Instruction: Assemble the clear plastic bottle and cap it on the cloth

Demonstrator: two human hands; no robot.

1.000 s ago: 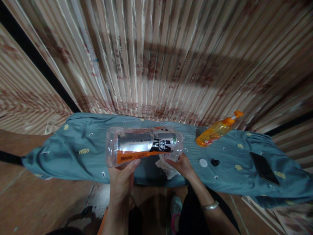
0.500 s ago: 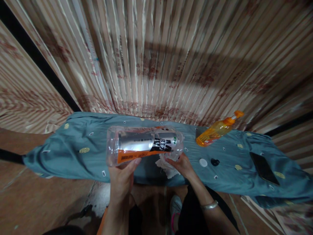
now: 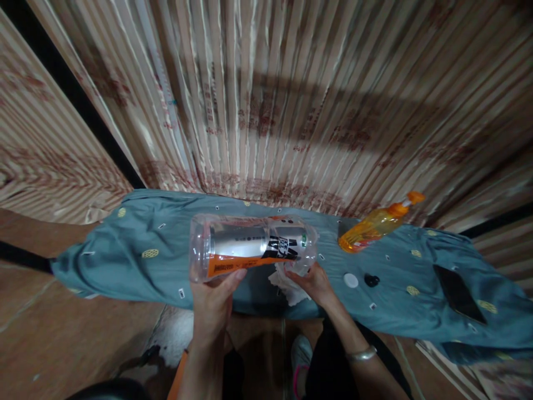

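A large clear plastic bottle point(image 3: 239, 241), with a silver, orange and black label, is held sideways above the cloth-covered surface. My left hand point(image 3: 214, 300) grips it from below near its base, thumb along the label's lower edge. At the other end, my right hand point(image 3: 312, 284) is closed on a crumpled white tissue point(image 3: 291, 291), pressed against the underside of the bottle's shoulder. Some of the right fingers are hidden behind the bottle and the tissue.
An orange pump bottle point(image 3: 372, 226) stands at the right rear. Nearer lie a white round lid point(image 3: 350, 280), a small black object point(image 3: 372, 280) and a dark phone point(image 3: 459, 293). The patterned teal cloth point(image 3: 154, 278) drapes over the surface; a striped curtain point(image 3: 266, 100) hangs behind.
The whole view has shifted slightly, so everything appears a little further right. Both hands keep nearly the same hold on the bottle and the tissue.
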